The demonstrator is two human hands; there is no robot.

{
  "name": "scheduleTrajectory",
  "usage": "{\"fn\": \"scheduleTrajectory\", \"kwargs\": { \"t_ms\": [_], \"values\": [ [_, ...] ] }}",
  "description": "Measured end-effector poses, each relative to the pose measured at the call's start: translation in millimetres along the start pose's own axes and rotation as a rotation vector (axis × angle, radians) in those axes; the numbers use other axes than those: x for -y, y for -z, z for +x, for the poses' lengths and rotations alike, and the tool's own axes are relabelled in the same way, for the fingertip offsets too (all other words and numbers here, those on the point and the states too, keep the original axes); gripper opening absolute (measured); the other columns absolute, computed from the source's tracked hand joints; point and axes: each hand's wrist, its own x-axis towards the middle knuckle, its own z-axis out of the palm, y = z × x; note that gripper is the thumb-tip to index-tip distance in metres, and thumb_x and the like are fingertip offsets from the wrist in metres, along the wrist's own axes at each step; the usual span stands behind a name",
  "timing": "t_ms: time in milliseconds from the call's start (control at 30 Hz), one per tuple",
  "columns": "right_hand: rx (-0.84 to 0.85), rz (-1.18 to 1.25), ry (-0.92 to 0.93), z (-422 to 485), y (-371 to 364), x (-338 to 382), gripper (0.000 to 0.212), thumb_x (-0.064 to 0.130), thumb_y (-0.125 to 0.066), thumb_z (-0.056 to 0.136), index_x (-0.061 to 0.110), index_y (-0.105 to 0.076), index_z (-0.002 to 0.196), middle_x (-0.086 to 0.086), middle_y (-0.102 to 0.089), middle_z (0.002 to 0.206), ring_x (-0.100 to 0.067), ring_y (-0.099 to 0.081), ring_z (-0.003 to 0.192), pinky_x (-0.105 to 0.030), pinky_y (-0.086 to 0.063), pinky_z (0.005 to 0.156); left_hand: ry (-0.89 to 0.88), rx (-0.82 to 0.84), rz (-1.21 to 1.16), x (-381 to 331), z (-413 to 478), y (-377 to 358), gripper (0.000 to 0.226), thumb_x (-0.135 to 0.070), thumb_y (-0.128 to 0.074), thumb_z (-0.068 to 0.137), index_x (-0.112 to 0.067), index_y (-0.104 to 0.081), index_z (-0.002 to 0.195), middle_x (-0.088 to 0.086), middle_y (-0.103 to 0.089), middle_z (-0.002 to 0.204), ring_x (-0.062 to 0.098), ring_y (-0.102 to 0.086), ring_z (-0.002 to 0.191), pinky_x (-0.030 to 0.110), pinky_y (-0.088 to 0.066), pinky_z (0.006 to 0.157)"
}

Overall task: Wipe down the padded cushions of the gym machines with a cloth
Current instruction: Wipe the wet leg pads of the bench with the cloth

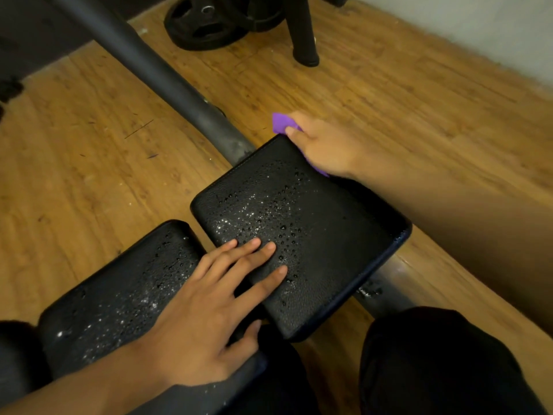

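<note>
A gym: black padded vinyl bench cushions (302,235) on a grey steel frame (143,67), black weight plates (206,28) on wood-plank floor (389,85).

Black, droplet-beaded: near cushion (119,295), far cushion (314,223). At far cushion's 12 o'clock corner: purple cloth (281,123).

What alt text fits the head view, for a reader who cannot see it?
The right hand holds a purple cloth against the far corner of a black padded cushion covered with water droplets, while the left hand rests flat across it and a second wet cushion. The floor below is wooden.
</note>
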Motion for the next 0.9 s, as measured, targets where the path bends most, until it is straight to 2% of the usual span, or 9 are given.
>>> {"fn": "scheduleTrajectory", "kwargs": {
  "t_ms": [100,233,300,433,533,633,700,800,900],
  "values": [
    [0.032,-0.026,0.009,-81,9,-21,0.055,0.037,-0.037,0.11,0.028,-0.022,0.162,0.001,-0.033,0.164,-0.019,-0.033,0.147,-0.016,-0.02,0.107,0.001,-0.014,0.007,-1,0,0,0.077,-0.04,-0.059,0.086,-0.025,-0.038,0.159,0.008,-0.035,0.166,0.027,-0.027,0.157,0.047,-0.017,0.127],
    [-0.022,0.094,0.003,-165,19,-34,0.064,0.043,-0.036,0.1,0.023,-0.028,0.16,0.014,-0.036,0.156,0.008,-0.029,0.139,0.003,-0.013,0.105,0.004,-0.022,0.024,-1,0,-3,0.077,-0.042,-0.059,0.086,-0.024,-0.04,0.158,0.008,-0.036,0.166,0.028,-0.027,0.157,0.049,-0.018,0.126],
    [-0.017,0.09,0.015,-156,16,-33,0.066,0.044,-0.034,0.099,0.02,-0.027,0.16,0.01,-0.039,0.157,0.004,-0.034,0.14,-0.001,-0.019,0.109,-0.001,-0.021,0.036,-1,0,-3,0.076,-0.042,-0.059,0.086,-0.023,-0.04,0.158,0.008,-0.036,0.166,0.029,-0.028,0.156,0.051,-0.02,0.124],
    [-0.01,-0.088,0.111,-61,5,-18,0.058,0.036,-0.033,0.111,0.013,-0.019,0.162,-0.016,-0.047,0.154,-0.031,-0.047,0.137,-0.031,-0.031,0.11,-0.013,-0.031,0.028,0,-1,-4,0.076,-0.04,-0.061,0.085,-0.022,-0.042,0.157,0.01,-0.035,0.166,0.03,-0.027,0.156,0.051,-0.019,0.125],
    [-0.043,-0.072,0.052,14,0,6,0.048,0.03,-0.036,0.112,0.016,-0.035,0.158,-0.015,-0.056,0.146,-0.034,-0.052,0.131,-0.036,-0.039,0.104,-0.014,-0.023,0.017,-1,-1,-3,0.077,-0.038,-0.061,0.086,-0.023,-0.04,0.158,0.009,-0.034,0.167,0.029,-0.026,0.157,0.05,-0.019,0.126],
    [-0.064,-0.046,0.029,31,-5,14,0.035,0.031,-0.036,0.111,0.014,-0.058,0.133,-0.014,-0.067,0.124,-0.035,-0.059,0.115,-0.036,-0.043,0.087,0.002,-0.017,0.014,-1,0,-1,0.075,-0.037,-0.06,0.087,-0.022,-0.042,0.158,0.008,-0.034,0.166,0.028,-0.026,0.157,0.05,-0.019,0.127],
    [-0.045,-0.03,0.017,5,-3,4,0.039,0.036,-0.036,0.111,0.019,-0.052,0.141,-0.014,-0.063,0.129,-0.034,-0.056,0.12,-0.035,-0.042,0.09,0.009,0.0,0.012,-1,0,-1,0.073,-0.038,-0.06,0.088,-0.022,-0.043,0.157,0.008,-0.034,0.167,0.028,-0.026,0.157,0.05,-0.017,0.127],
    [0.023,-0.026,0.078,-66,6,-20,0.06,0.043,-0.04,0.108,0.028,-0.02,0.163,-0.005,-0.042,0.157,-0.023,-0.039,0.143,-0.025,-0.029,0.113,0.012,-0.003,0.005,-3,0,0,0.073,-0.037,-0.06,0.087,-0.023,-0.043,0.157,0.008,-0.035,0.166,0.028,-0.027,0.157,0.051,-0.019,0.126],
    [0.017,0.011,0.099,-146,17,-35,0.061,0.052,-0.038,0.105,0.031,-0.024,0.161,0.012,-0.047,0.146,-0.007,-0.045,0.133,-0.011,-0.027,0.104,0.006,-0.028,0.005,-3,1,-2,0.074,-0.038,-0.06,0.085,-0.022,-0.043,0.156,0.009,-0.037,0.165,0.029,-0.029,0.156,0.052,-0.022,0.124]
  ]
}}
